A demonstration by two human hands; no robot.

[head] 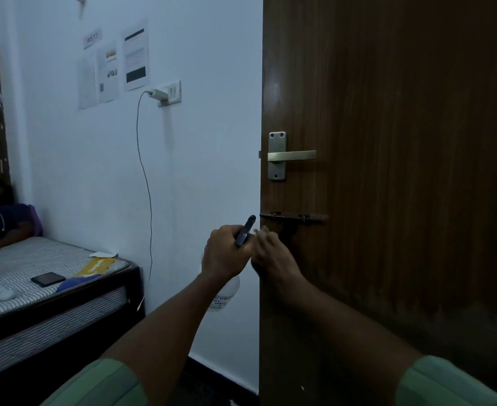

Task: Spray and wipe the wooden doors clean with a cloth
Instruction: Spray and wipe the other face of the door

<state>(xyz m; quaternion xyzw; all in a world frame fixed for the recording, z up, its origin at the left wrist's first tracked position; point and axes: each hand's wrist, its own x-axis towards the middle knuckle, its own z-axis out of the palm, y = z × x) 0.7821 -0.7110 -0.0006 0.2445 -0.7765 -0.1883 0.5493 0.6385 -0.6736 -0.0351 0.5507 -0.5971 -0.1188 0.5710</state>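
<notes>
- The left hand [226, 253] grips the spray bottle [225, 291] beside the wooden door [402, 171] edge.
- The right hand [273, 256] is blurry at the nozzle; I cannot tell its grip.

At your nine o'clock, a pale blue wall [206, 171] carries taped papers [113, 68] and a switchboard [169, 92]; at seven, a striped mattress [36, 268] on a dark bed frame [65, 323].

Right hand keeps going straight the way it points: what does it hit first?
Most likely the wooden door: the right hand reaches up and forward toward the door's edge just below the sliding bolt. Depth is unclear; it may already be touching.
</notes>
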